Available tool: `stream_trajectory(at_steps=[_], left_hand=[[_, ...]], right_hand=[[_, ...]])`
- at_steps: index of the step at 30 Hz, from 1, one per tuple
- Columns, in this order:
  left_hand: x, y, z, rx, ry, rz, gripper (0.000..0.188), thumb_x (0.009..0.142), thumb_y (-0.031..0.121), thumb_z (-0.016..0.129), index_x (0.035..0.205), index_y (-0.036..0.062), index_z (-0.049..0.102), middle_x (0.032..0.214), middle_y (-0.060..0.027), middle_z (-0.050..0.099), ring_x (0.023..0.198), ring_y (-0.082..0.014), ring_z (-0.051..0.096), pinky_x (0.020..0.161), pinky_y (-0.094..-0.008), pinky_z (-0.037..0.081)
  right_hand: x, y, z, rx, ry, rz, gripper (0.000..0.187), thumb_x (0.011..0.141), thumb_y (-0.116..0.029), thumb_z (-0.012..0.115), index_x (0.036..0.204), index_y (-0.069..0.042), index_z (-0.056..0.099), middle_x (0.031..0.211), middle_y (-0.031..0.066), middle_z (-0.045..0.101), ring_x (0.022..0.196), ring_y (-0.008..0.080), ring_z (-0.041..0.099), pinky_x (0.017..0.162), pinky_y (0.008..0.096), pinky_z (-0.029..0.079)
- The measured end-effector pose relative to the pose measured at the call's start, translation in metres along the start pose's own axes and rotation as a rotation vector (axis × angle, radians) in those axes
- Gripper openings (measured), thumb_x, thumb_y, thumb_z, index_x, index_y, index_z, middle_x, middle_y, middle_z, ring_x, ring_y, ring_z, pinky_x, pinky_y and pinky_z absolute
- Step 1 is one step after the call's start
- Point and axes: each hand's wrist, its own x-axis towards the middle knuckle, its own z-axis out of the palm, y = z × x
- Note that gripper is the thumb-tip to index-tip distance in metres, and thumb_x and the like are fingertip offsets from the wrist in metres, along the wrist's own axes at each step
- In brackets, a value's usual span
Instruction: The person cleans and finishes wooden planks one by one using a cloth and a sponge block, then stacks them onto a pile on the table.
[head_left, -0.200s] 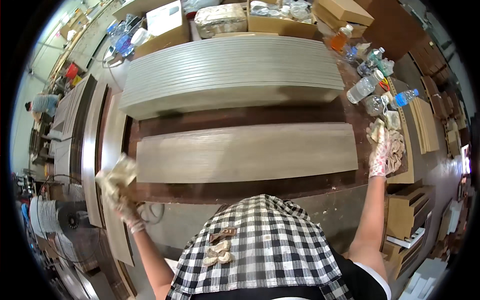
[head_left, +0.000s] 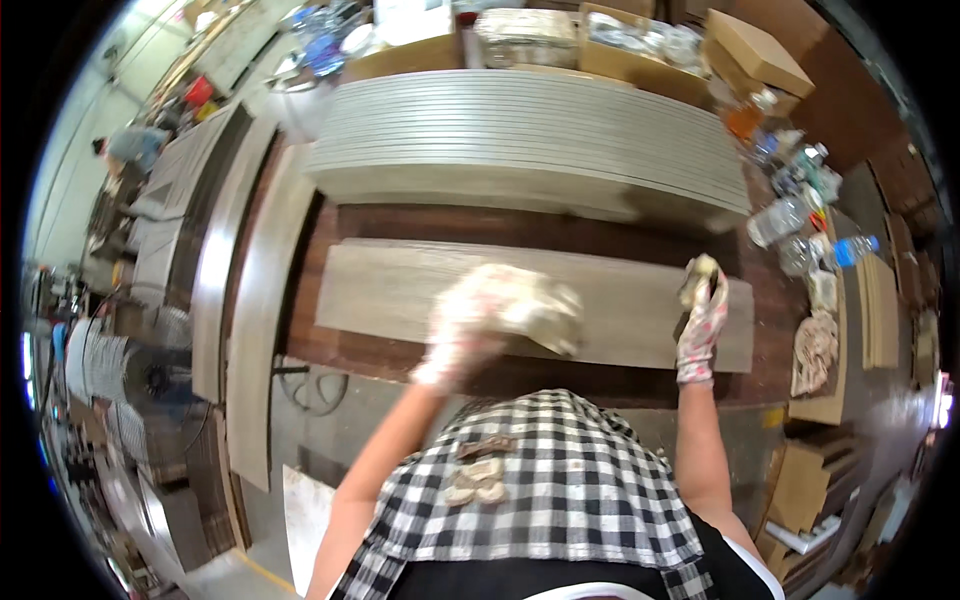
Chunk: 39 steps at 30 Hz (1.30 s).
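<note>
A grey wood-look plank (head_left: 385, 290), with more edges showing beneath it, lies across the dark brown table (head_left: 305, 330). My left hand (head_left: 462, 335), in a patterned glove, is closed on a crumpled beige cloth (head_left: 545, 310) over the plank's middle; both are smeared by motion. At the plank's right part, my right hand (head_left: 702, 335), in a white glove with a red pattern, has its fingers bent around a small beige rag (head_left: 703, 268). That rag is partly hidden by the fingers. A tall stack of grey planks (head_left: 530, 130) stands just beyond.
Plastic bottles (head_left: 778, 220) and a crumpled cloth (head_left: 816, 352) line the table's right side. Open cartons (head_left: 405, 58) stand at the back. Long boards (head_left: 265, 330) run along the left, near a fan (head_left: 150, 375). Further off on the left is another person (head_left: 138, 148).
My left hand has swung right with its cloth, from beyond the plank's left end to over its middle. My right hand has left the crumpled cloth at the table's right and come over the plank.
</note>
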Motion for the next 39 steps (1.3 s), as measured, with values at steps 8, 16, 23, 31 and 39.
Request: stream_trajectory(at_steps=[8, 16, 23, 31, 39], left_hand=[[-0.026, -0.105, -0.069, 0.774, 0.079, -0.378, 0.041, 0.079, 0.019, 0.052, 0.119, 0.0084, 0.053, 0.124, -0.0131, 0.051, 0.117, -0.0314, 0.044, 0.099, -0.0443, 0.033], [-0.075, -0.147, -0.155, 0.414, 0.457, -0.776, 0.029, 0.074, 0.013, 0.061, 0.101, 0.0026, 0.061, 0.096, -0.0147, 0.062, 0.083, -0.0289, 0.059, 0.071, -0.0362, 0.048], [-0.083, -0.099, -0.094, 0.783, 0.374, -0.252, 0.035, 0.07, 0.017, 0.062, 0.104, 0.0112, 0.061, 0.105, -0.0097, 0.059, 0.1, -0.0296, 0.055, 0.084, -0.043, 0.044], [-0.124, -0.068, -0.111, 0.471, 0.509, -0.229, 0.031, 0.072, 0.031, 0.066, 0.09, 0.0067, 0.059, 0.081, -0.0127, 0.058, 0.072, -0.0304, 0.056, 0.064, -0.0382, 0.046], [-0.075, 0.003, -0.059, -0.021, -0.017, -0.333, 0.064, 0.072, 0.02, 0.062, 0.131, 0.0154, 0.041, 0.126, -0.0081, 0.048, 0.1, -0.0273, 0.056, 0.085, -0.0396, 0.045]], right_hand=[[-0.006, 0.018, -0.007, 0.198, -0.106, 0.169, 0.035, 0.091, -0.02, 0.052, 0.121, -0.002, 0.047, 0.108, 0.0024, 0.055, 0.095, 0.0098, 0.053, 0.083, 0.025, 0.044], [-0.003, 0.023, 0.005, 0.034, -0.087, 0.111, 0.041, 0.09, -0.022, 0.054, 0.124, -0.001, 0.045, 0.113, 0.0047, 0.054, 0.101, 0.0133, 0.051, 0.088, 0.0292, 0.042], [0.003, 0.03, -0.001, 0.144, -0.115, 0.126, 0.038, 0.09, -0.021, 0.055, 0.122, -0.002, 0.047, 0.111, 0.0041, 0.054, 0.095, 0.0118, 0.054, 0.081, 0.0259, 0.046], [0.004, -0.053, 0.086, 0.181, -0.526, 0.091, 0.044, 0.088, -0.011, 0.053, 0.13, -0.003, 0.042, 0.122, 0.0066, 0.051, 0.106, 0.0134, 0.049, 0.093, 0.0265, 0.039], [-0.089, -0.18, 0.299, -0.172, -1.083, -0.871, 0.047, 0.071, -0.027, 0.07, 0.111, -0.007, 0.057, 0.11, 0.0134, 0.059, 0.106, 0.0279, 0.054, 0.093, 0.0375, 0.042]])
